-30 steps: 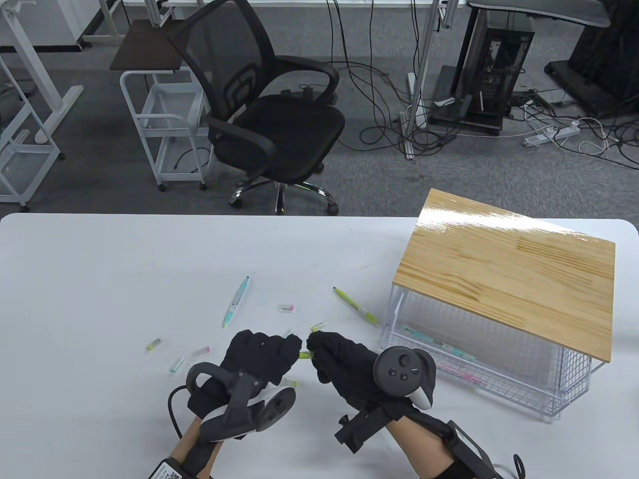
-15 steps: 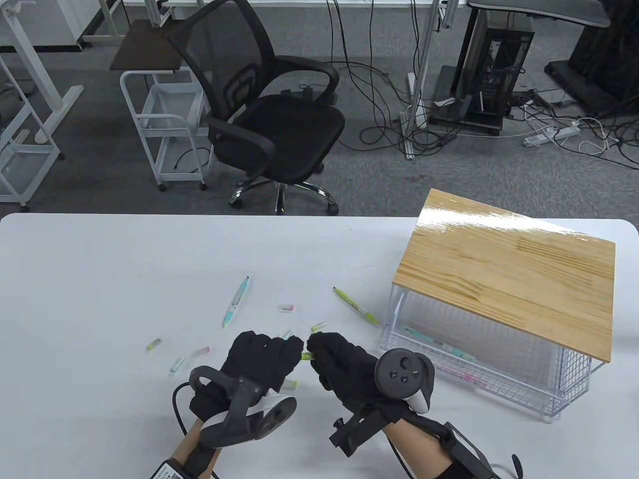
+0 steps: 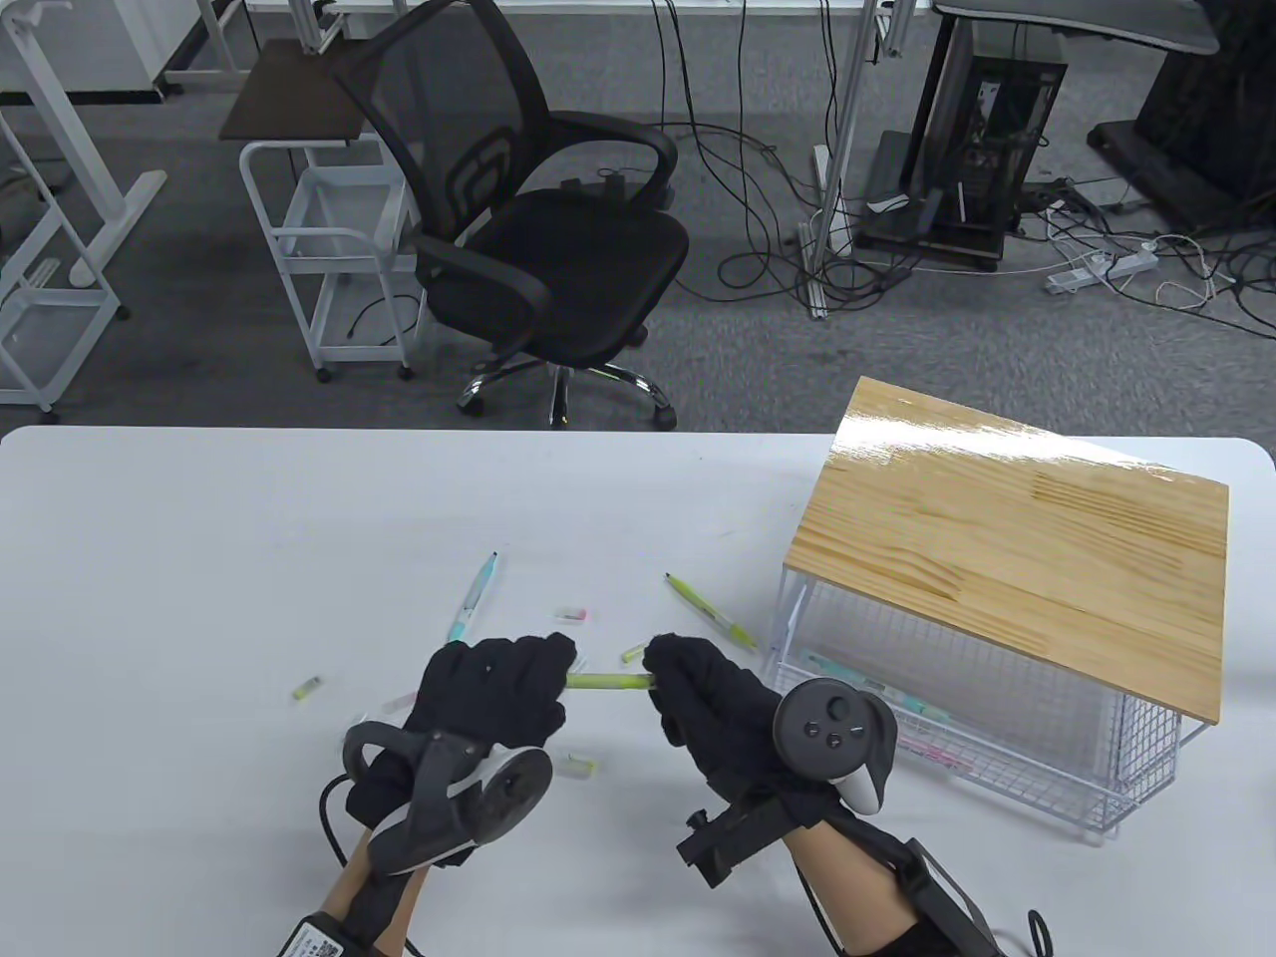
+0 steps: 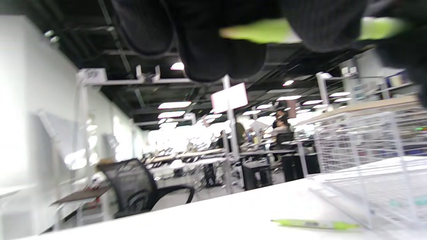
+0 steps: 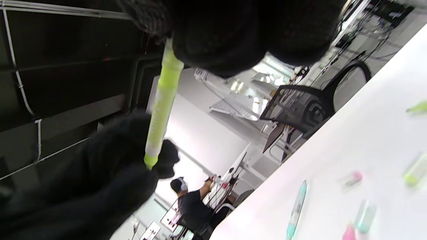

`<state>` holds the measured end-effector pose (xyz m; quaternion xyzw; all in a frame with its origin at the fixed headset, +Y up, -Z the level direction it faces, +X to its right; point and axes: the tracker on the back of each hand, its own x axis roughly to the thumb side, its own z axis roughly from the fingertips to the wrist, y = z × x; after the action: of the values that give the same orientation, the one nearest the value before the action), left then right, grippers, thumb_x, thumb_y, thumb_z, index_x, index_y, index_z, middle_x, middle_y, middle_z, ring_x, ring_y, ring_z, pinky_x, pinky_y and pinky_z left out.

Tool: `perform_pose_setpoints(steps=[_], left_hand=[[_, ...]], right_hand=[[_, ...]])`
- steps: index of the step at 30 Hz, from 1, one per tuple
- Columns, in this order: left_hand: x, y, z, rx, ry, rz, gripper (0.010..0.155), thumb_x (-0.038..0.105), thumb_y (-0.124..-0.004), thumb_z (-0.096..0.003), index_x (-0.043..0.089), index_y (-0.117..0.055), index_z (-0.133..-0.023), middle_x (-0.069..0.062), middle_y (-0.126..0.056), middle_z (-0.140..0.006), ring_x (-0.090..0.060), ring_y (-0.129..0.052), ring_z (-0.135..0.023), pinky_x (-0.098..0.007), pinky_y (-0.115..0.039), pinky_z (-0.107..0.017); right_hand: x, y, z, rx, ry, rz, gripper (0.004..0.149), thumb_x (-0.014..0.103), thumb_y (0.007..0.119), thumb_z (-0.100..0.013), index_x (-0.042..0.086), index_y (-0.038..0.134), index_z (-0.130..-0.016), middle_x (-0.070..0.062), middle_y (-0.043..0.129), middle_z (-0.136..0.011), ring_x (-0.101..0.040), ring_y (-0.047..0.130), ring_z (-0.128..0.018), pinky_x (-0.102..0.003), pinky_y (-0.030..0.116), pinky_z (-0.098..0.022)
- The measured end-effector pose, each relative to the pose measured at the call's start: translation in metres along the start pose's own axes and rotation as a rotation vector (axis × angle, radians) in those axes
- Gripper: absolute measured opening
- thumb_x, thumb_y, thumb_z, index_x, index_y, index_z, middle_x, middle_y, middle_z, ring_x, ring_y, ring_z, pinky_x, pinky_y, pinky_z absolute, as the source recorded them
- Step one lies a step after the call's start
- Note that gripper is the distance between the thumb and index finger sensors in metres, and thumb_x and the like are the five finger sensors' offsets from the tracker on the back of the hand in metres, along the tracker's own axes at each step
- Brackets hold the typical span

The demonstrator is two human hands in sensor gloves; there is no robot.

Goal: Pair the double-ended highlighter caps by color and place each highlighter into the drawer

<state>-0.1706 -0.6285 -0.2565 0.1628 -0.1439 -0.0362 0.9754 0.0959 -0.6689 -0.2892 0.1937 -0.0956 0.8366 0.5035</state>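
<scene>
- Both hands are on one green highlighter [image 3: 608,682], held up off the white table [image 3: 199,558] and lying roughly level between them.
- The left hand [image 3: 493,688] has its fingertips pinched on the highlighter's 9 o'clock end. From the left wrist view the curled fingers [image 4: 206,43] wrap over the green barrel, though it's pretty blurry.
- The right hand [image 3: 713,698] is clamped on the 3 o'clock end, fingers curled tight around it. The right wrist view shows the barrel running from those fingers down to the other glove.
- The drawer [image 3: 957,728] is a wire basket under a wooden top [image 3: 1017,538], at 3 o'clock from the hands. It's pulled out and there are already highlighters lying in it.
- Another green highlighter [image 3: 713,611] is on the table at about 1 o'clock from the hands, near the drawer's corner.
- A teal highlighter [image 3: 471,601] lies at 11 o'clock, its near end just beside the left glove.
- Loose caps are scattered around: a pink cap [image 3: 570,613] at 12 o'clock, a green cap [image 3: 307,687] out at 9 o'clock, and a second green cap [image 3: 580,765] at 6 o'clock.
</scene>
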Motion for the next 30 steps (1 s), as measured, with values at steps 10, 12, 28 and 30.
perform_pose_setpoints(steps=[10,12,28,30], left_hand=[[-0.014,-0.056,-0.012,-0.201,0.076,0.049,0.07,0.055,-0.07,-0.0517,0.039,-0.042,-0.114,0.004,-0.059,-0.122,-0.024,-0.065,-0.114,-0.06,-0.052,-0.086],[0.0,-0.071,-0.016,-0.301,0.024,-0.001,0.071,0.056,-0.07,-0.0509,0.041,-0.042,-0.114,0.006,-0.058,-0.123,-0.022,-0.063,-0.115,-0.06,-0.053,-0.086],[0.079,-0.14,-0.038,-0.648,-0.164,-0.447,0.061,0.056,-0.077,-0.0453,0.047,-0.06,-0.103,0.018,-0.076,-0.099,-0.012,-0.075,-0.098,-0.05,-0.06,-0.084],[0.081,-0.144,-0.04,-0.639,-0.158,-0.455,0.058,0.055,-0.077,-0.0453,0.047,-0.063,-0.101,0.018,-0.079,-0.095,-0.012,-0.077,-0.094,-0.049,-0.062,-0.083]], right_hand=[[0.0,-0.05,-0.002,-0.201,0.007,-0.029,0.043,0.034,0.062,-0.06,0.016,0.062,-0.1,-0.007,0.086,-0.074,-0.011,0.093,-0.045,-0.041,0.082,-0.049],[0.002,-0.056,-0.002,-0.223,0.008,-0.053,0.043,0.033,0.061,-0.06,0.016,0.061,-0.1,-0.007,0.085,-0.074,-0.011,0.093,-0.046,-0.041,0.082,-0.049],[0.014,-0.101,0.011,-0.334,-0.048,-0.18,0.043,0.034,0.061,-0.061,0.017,0.061,-0.1,-0.006,0.086,-0.074,-0.011,0.092,-0.045,-0.041,0.082,-0.049],[0.014,-0.102,0.011,-0.335,-0.047,-0.18,0.043,0.034,0.061,-0.061,0.017,0.061,-0.1,-0.006,0.086,-0.074,-0.01,0.092,-0.045,-0.04,0.082,-0.049]])
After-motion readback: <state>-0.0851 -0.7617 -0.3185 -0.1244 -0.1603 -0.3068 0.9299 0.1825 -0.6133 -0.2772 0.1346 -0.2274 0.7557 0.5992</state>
